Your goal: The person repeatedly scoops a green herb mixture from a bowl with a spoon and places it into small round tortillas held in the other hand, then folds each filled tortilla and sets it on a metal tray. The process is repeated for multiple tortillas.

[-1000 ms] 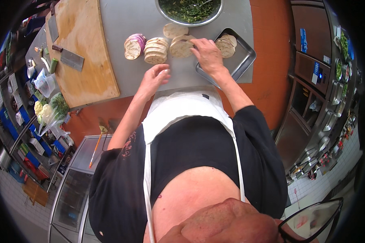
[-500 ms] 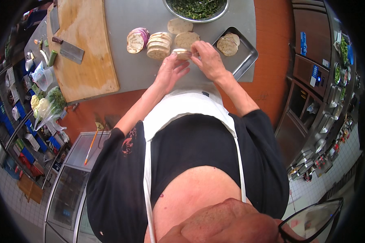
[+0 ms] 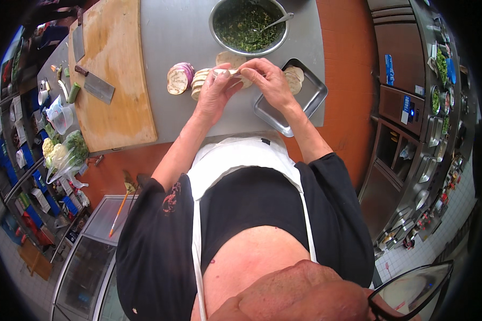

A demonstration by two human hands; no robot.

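My left hand (image 3: 213, 98) and my right hand (image 3: 273, 83) meet over the steel table, fingers pinched on a pale eggplant slice (image 3: 225, 71) seen nearly edge-on. Beneath and behind the hands lie more slices, among them a loose eggplant round (image 3: 231, 58) partly covered by my fingers. Left of them leans a row of pale slices (image 3: 198, 84), then a few purple-skinned eggplant slices (image 3: 180, 78). On the right, a shallow metal tray (image 3: 311, 96) holds several slices (image 3: 293, 79). Past the hands stands a steel bowl (image 3: 213, 29) of chopped greens with a spoon (image 3: 279, 20) in it.
A wooden cutting board (image 3: 115, 51) covers the table's left part, with a cleaver (image 3: 98, 88) and another knife (image 3: 78, 44) on it. Bagged vegetables (image 3: 69, 152) sit beyond the board's left edge. Steel kitchen units (image 3: 399, 144) stand at the right.
Both hands have lifted the eggplant slice off the table and brought it up between them. The view has shifted, so more of the bowl and its spoon now shows.
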